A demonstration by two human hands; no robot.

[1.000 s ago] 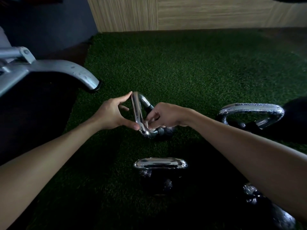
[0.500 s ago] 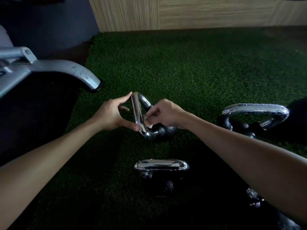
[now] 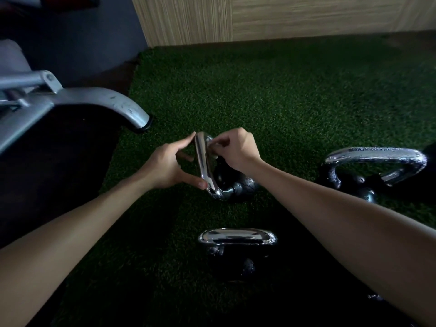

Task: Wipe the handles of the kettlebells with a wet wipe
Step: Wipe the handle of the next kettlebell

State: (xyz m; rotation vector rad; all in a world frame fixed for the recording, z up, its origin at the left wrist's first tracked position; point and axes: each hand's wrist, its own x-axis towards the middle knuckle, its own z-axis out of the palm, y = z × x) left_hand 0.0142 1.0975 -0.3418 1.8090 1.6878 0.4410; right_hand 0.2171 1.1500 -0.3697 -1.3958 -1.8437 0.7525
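Note:
A small black kettlebell [image 3: 238, 185] lies tipped on green turf, its chrome handle [image 3: 203, 159] pointing toward me. My left hand [image 3: 165, 168] holds the handle's left side, with the index fingertip at its far end and the thumb at its near end. My right hand [image 3: 238, 149] is curled at the handle's far right corner. It pinches a small pale wet wipe [image 3: 212, 147] against the metal; my fingers hide most of the wipe.
A second kettlebell [image 3: 236, 237] stands upright close in front of me, and a larger one [image 3: 375, 154] with a wet-looking handle is at the right. A grey bench leg [image 3: 106, 100] reaches in from the left. A wooden wall [image 3: 283, 17] borders the turf at the back.
My right hand has slid with the wipe from the near, lower end of the handle up to its far end. My left hand has kept its hold.

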